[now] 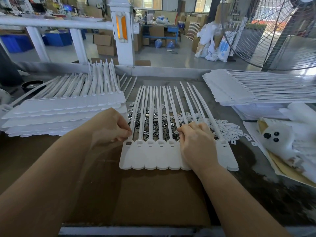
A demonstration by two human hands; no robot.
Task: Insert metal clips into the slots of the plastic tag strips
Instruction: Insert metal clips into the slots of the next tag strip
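Observation:
A white plastic tag strip lies flat in front of me, its long tails fanning away over a pile of metal clips. The leftmost slot holds a dark metal clip; the slots beside it look unfilled. My left hand sits at the strip's left edge, fingers curled, fingertips at the leftmost tail just above that slot. My right hand lies over the strip's right half with fingers curled down among the tails, hiding the slots beneath. Whether either hand holds a clip is hidden.
A stack of tag strips lies to the left, another stack at the back right. White plastic pieces are scattered right of the clips. A white bag sits far right, a large fan behind it.

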